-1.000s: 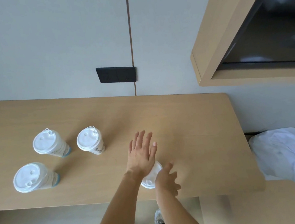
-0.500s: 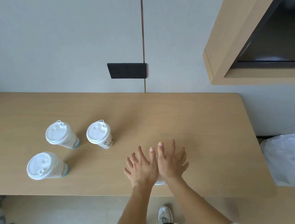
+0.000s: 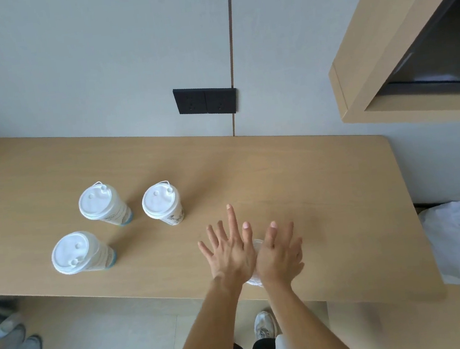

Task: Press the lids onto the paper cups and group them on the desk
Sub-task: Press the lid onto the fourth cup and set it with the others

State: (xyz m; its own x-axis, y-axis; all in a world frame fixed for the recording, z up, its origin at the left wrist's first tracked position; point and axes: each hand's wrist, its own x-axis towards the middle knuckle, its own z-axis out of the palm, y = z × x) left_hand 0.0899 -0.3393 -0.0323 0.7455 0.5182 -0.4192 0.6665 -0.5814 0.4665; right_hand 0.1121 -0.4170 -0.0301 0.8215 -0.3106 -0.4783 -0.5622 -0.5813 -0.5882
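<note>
The counter (image 3: 295, 172) under the hands looked like matt light wood laminate; cups (image 3: 169, 210) to their left were paper with smooth white plastic lids (image 3: 157, 201).

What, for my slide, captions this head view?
Left hand and right hand press flat on a white plastic lid on the wooden desk, right of three lidded white paper cups.

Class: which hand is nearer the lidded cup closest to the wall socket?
Left. The left hand lies right of that cup; the right hand lies farther right, beyond the left.
</note>
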